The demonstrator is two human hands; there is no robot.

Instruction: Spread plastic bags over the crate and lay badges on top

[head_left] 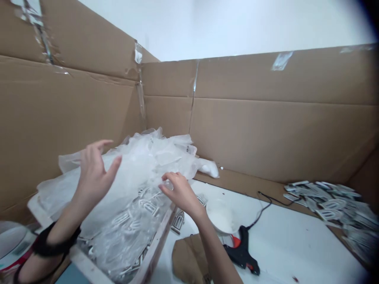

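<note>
My left hand (95,169) is raised over the left side of a heap of thin white plastic bags (154,154), thumb and fingers apart. Nothing shows in it. Lower and nearer the middle, my right hand (179,189) hovers at the right edge of the heap, its fingers bent and its thumb apart from them. I see nothing between them. Below both hands stands a pale tray (161,244) holding clear plastic bags (118,232) with small arch-shaped pieces (148,207) inside. One loose arch-shaped piece (178,221) lies on the table just outside the tray.
A black glue gun (244,252) with a cord lies right of my right forearm, near a white bowl-like item (220,217) and brown cardboard (189,258). Many wrapped arch pieces (334,205) are piled at far right. Cardboard walls (266,134) enclose the white table (299,236).
</note>
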